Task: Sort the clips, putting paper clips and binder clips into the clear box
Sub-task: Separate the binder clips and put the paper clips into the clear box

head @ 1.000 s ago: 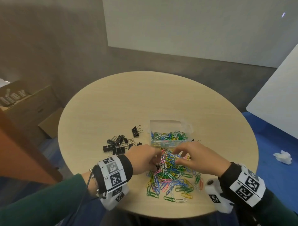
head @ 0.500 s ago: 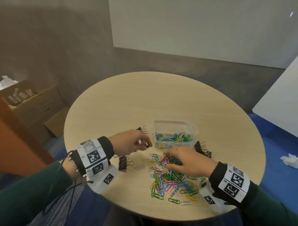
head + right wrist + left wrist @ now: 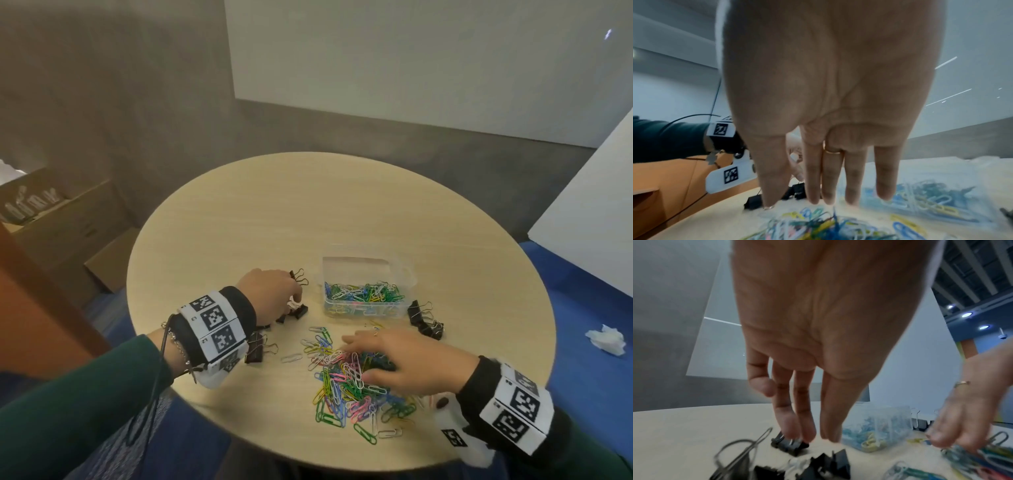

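Observation:
A clear box (image 3: pixel 368 310) partly filled with coloured paper clips stands mid-table. In front of it lies a loose pile of coloured paper clips (image 3: pixel 346 387). My right hand (image 3: pixel 356 356) lies flat on the pile with straight, spread fingers (image 3: pixel 885 186). My left hand (image 3: pixel 291 301) reaches down left of the box; its straight fingertips (image 3: pixel 795 433) touch a black binder clip (image 3: pixel 790 445). More black binder clips (image 3: pixel 294 311) lie under that hand. One binder clip (image 3: pixel 255 351) lies by the left wrist, and a few binder clips (image 3: pixel 426 320) lie right of the box.
The round wooden table (image 3: pixel 308 212) is bare across its far half. Cardboard boxes (image 3: pixel 68 226) stand on the floor to the left. A white board (image 3: pixel 589 219) leans at the right, and a crumpled tissue (image 3: pixel 606 339) lies on the blue floor.
My left hand left the paper clip pile and moved left onto the black binder clips. The right hand stayed on the pile and flattened, fingers spread.

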